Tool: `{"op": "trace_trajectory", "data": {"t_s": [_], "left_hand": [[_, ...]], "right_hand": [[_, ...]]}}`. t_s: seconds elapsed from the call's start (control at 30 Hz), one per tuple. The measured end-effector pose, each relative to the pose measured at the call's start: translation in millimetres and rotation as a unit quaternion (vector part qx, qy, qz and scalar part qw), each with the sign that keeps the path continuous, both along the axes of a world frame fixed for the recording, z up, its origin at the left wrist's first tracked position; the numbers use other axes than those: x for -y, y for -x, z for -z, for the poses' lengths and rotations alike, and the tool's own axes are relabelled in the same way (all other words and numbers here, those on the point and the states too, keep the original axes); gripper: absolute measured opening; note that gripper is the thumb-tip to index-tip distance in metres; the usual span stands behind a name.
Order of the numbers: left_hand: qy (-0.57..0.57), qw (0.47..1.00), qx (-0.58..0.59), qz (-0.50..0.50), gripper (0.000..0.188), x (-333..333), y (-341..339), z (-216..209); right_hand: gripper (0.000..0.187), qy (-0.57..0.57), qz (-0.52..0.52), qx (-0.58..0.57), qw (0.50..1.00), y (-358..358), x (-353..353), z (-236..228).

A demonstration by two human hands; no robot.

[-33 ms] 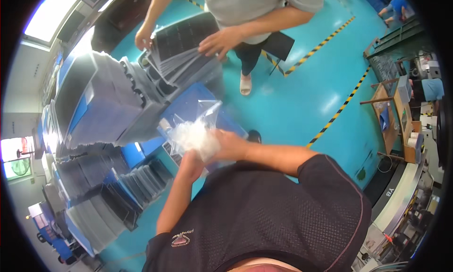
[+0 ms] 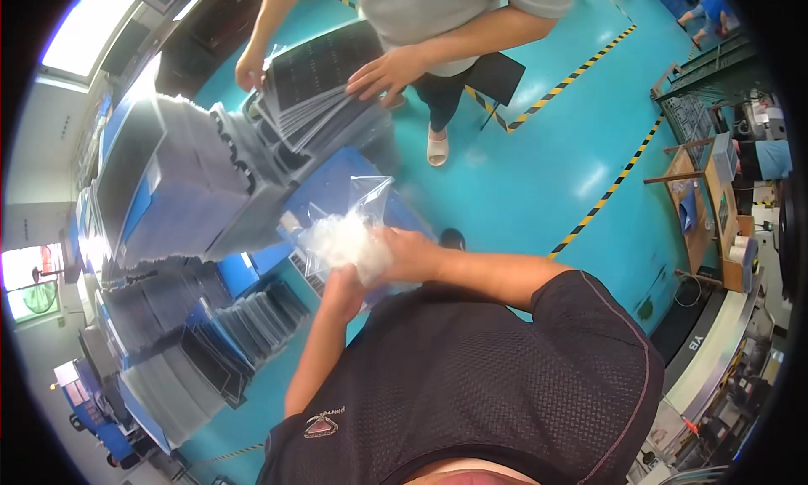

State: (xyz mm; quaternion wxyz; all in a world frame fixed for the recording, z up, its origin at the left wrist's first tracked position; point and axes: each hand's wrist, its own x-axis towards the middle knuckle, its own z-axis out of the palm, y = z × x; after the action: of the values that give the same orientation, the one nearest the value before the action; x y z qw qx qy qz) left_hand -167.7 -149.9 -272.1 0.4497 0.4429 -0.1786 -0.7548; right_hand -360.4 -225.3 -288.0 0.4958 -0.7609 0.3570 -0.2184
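Observation:
A crumpled bundle of clear plastic bags [image 2: 349, 242], whitish where it is bunched, is held in front of my chest. My left hand [image 2: 342, 290] grips its near lower edge, thumb pressed on it. My right hand [image 2: 408, 256] is closed round the bundle's right side, with its fingertips partly hidden by the plastic. One loose, see-through flap [image 2: 370, 197] stands up from the far side. Beneath the bundle is a blue surface [image 2: 341, 175].
Across from me a person in a grey shirt [image 2: 454, 18] handles a fan of dark sheets [image 2: 324, 68]. Tall stacks of grey sheets [image 2: 185, 178] rise at the left, with racked panels [image 2: 257, 321] below. A wooden stand [image 2: 694, 207] is at the right, beyond striped floor tape [image 2: 606, 190].

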Motion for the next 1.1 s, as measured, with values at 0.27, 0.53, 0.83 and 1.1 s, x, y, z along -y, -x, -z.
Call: {"op": "trace_trajectory", "data": {"t_s": [0.27,0.53,0.83,1.1], "left_hand": [[-0.007,0.989,-0.010,-0.147,0.068,88,119,-4],[-0.055,0.989,0.024,0.137,0.084,168,211,56],[-0.264,0.852,0.384,0.238,0.062,189,199,166],[-0.301,0.892,0.322,0.096,0.054,312,342,87]], "right_hand": [[0.100,0.212,0.025,-0.066,0.975,130,63,-14],[0.099,-0.183,0.169,-0.063,0.966,348,151,43],[0.078,-0.111,0.495,-0.056,0.860,603,535,116],[0.058,0.179,0.377,-0.039,0.908,598,877,-102]]}}
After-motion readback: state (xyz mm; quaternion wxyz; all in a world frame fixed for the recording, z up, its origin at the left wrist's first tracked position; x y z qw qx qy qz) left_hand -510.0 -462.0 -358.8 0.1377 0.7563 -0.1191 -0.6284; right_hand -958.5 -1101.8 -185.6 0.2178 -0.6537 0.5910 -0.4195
